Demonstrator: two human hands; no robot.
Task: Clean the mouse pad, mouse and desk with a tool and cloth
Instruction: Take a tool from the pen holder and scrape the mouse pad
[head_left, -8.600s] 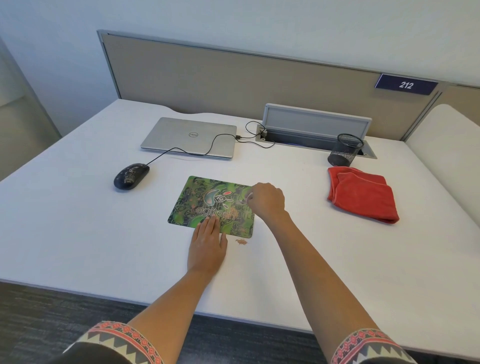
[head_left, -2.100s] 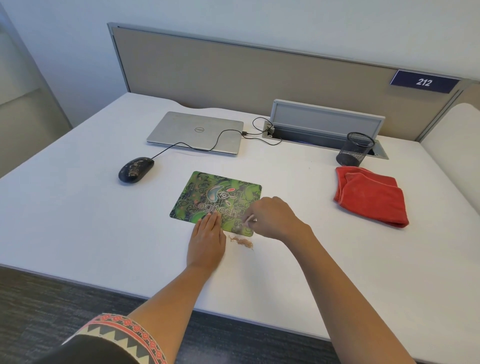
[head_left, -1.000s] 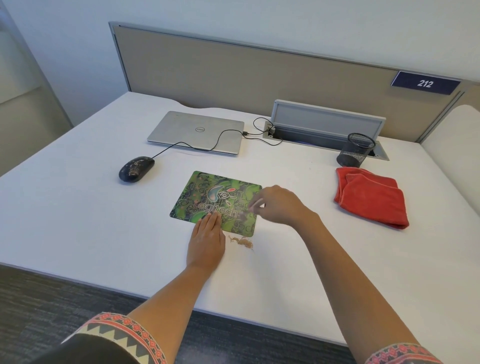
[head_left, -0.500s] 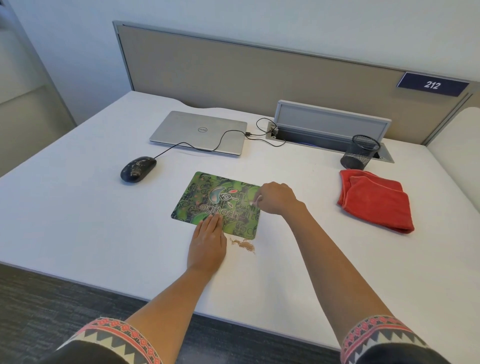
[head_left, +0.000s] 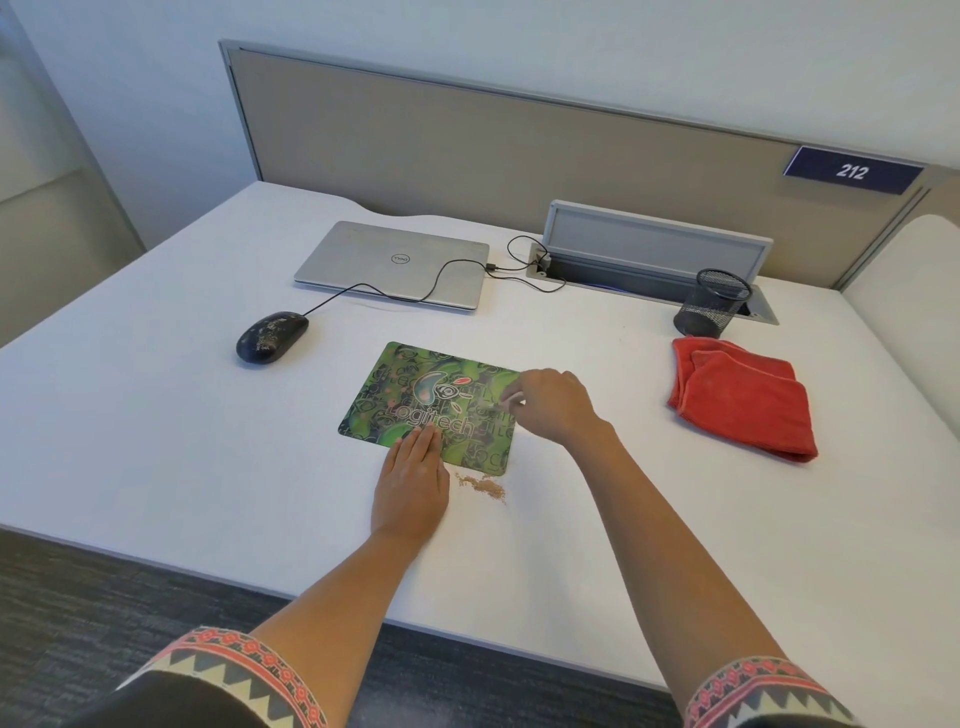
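Right hand (head_left: 556, 410) pinches a small pale tool (head_left: 505, 401) in curled fingers over the right side of the green mouse pad (head_left: 410, 384), left hand (head_left: 413, 483) pressed flat on its near edge, brown crumbs (head_left: 483, 486) just beside it on the desk (head_left: 156, 457).

Things on the desk (head_left: 156, 457)
The mouse pad (head_left: 415, 374) lies at centre; mouse (head_left: 271, 338) to its left, laptop (head_left: 395, 260) behind, cloth (head_left: 743, 395) to the right, cup (head_left: 711, 304) behind the cloth, crumbs (head_left: 483, 486) before the mouse pad
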